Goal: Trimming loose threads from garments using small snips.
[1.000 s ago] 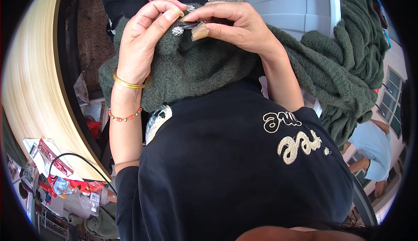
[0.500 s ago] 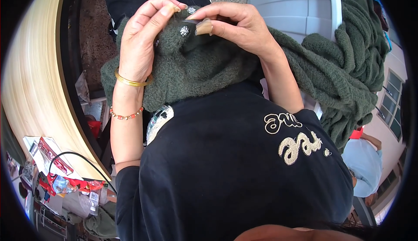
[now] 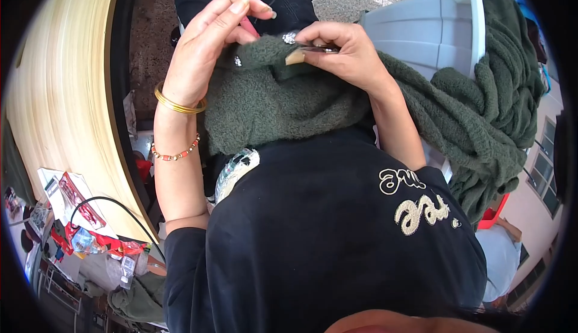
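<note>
A dark green fuzzy knitted garment (image 3: 265, 104) lies bunched across my lap, with sparkly silver buttons along its upper fold. My left hand (image 3: 211, 38) is at the fold's left end, its lower fingers curled against the knit. Its thumb and forefinger are raised above the cloth, and something pink shows by the fingers. Between thumb and fingers of my right hand (image 3: 349, 50) sits a small dark metal tool, seemingly thread snips (image 3: 319, 49). A beige covering (image 3: 295, 57) is on that thumb's tip. The right fingertips lie beside a sparkly button (image 3: 289, 37).
A pale wooden table (image 3: 66, 80) curves along the left, with papers and a black cable at its near end. At right, more green knitwear (image 3: 494, 110) drapes over a grey-blue plastic bin (image 3: 415, 26). Another person's light blue sleeve (image 3: 497, 261) shows at lower right.
My left thumb and forefinger have parted from their pinch and lifted off the cloth. My right hand has moved slightly right and down, still holding the tool. The whole view has shifted a little.
</note>
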`<state>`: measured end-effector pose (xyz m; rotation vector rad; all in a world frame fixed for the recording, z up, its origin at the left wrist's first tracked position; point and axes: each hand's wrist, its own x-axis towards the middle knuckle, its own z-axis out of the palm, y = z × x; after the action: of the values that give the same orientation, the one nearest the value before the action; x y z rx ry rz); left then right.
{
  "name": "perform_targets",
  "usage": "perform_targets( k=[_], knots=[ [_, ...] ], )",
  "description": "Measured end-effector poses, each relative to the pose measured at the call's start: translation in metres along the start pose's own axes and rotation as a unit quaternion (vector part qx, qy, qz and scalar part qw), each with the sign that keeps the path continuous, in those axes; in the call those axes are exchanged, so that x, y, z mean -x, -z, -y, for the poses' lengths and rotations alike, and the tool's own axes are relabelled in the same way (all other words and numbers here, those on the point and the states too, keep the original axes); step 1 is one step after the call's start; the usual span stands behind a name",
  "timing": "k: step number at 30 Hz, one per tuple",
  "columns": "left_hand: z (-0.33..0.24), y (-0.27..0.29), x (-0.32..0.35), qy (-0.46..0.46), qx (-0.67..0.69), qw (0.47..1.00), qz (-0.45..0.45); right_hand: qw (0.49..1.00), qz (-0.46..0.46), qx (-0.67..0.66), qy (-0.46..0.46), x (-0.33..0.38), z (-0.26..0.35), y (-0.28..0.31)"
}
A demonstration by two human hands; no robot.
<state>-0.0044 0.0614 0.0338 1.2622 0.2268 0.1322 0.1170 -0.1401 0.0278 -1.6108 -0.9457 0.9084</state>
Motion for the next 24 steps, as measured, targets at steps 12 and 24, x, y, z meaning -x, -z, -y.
perform_targets(
  k=[12, 24],
  knots=[
    [0.000, 0.022, 0.012, 0.025, -0.127, 0.991, 0.026, 0.997, -0.076, -0.013, -0.006, 0.011, -0.005, 0.025],
    [-0.006, 0.024, 0.018, 0.006, -0.081, 0.996, 0.032, 0.996, -0.075, -0.045, -0.025, 0.012, -0.013, 0.031]
  ],
)
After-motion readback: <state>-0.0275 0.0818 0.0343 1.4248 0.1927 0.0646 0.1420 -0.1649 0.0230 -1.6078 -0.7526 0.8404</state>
